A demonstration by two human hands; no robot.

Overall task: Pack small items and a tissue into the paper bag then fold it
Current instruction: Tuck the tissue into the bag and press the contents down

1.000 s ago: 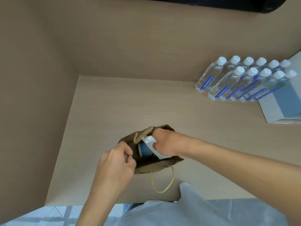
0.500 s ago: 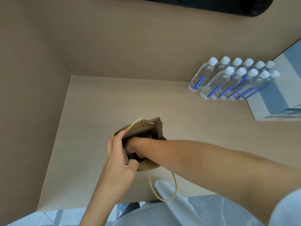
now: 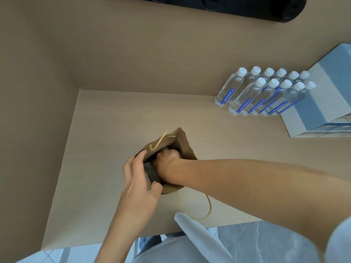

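A small brown paper bag (image 3: 183, 141) with yellow cord handles stands open on the wooden table (image 3: 117, 114), near its front edge. My left hand (image 3: 137, 179) pinches the bag's near-left rim and holds the mouth open. My right hand (image 3: 168, 158) is pushed down inside the bag, with the fingers hidden by the bag's walls. The white and blue packet seen earlier is out of sight inside the bag. One handle loop (image 3: 197, 207) hangs over the front of the table.
Several clear water bottles (image 3: 247, 93) with white caps and blue labels stand at the back right. A white and blue box (image 3: 319, 111) lies beside them. Tan walls close in the left and back. A white garment (image 3: 195, 230) is at the table's front edge.
My right hand pushed the white and blue packet down into the bag and has sunk deeper. The left hand shifted its grip along the rim. The view moved slightly.
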